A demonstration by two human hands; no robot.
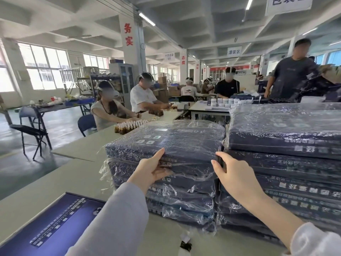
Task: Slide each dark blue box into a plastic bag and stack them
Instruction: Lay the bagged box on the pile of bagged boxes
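Head view: the left hand point(151, 170) grips the near edge of the top box point(175, 143), thumb on top. The right hand point(234, 174) curls round its near right corner. This bagged box lies on the left stack point(180, 196), just beside the taller right stack point(286, 163). To seat it well, the person should probably square its edges with the boxes below and keep the loose plastic from bunching. An unbagged box point(46, 228) lies on the table point(55, 182), lower left.
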